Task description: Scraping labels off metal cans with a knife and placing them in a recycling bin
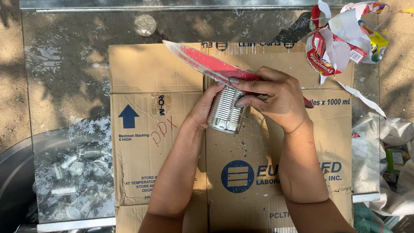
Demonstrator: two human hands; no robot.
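Knife blade slants up-left across the ribbed tin can, whose long axis tilts toward the person; right hand grips the handle, left hand clasps the can over cardboard.

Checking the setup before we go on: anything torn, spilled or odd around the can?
Yes. Torn labels lie heaped at the cardboard's far right corner. Small dark flecks dot the cardboard below the bare can. The right hand holds a red knife across it; the left hand steadies it.
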